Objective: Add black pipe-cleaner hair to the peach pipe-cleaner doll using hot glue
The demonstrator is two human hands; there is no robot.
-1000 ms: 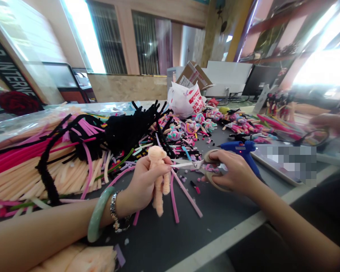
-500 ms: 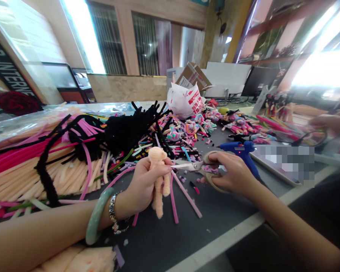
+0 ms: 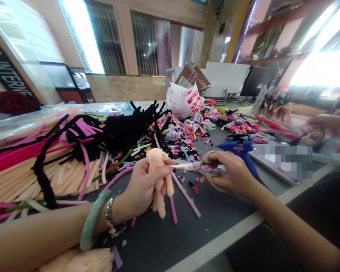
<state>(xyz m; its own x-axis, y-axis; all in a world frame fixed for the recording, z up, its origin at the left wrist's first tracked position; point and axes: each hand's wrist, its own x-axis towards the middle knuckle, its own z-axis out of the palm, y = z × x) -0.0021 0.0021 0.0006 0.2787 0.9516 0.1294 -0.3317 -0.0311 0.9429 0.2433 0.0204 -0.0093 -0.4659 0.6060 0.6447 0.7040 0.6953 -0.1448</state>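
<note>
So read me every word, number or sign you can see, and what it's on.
"R·INTERNE", on the dark board at far left; its start is cut off.
"15", apparently, on the white bag; its other red print is too blurred.
Label on the cardboard box: too small to read.

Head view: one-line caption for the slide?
Left hand holds a fuzzy peach figure; right hand points scissors toward it, with a blue glue gun beyond.
</note>
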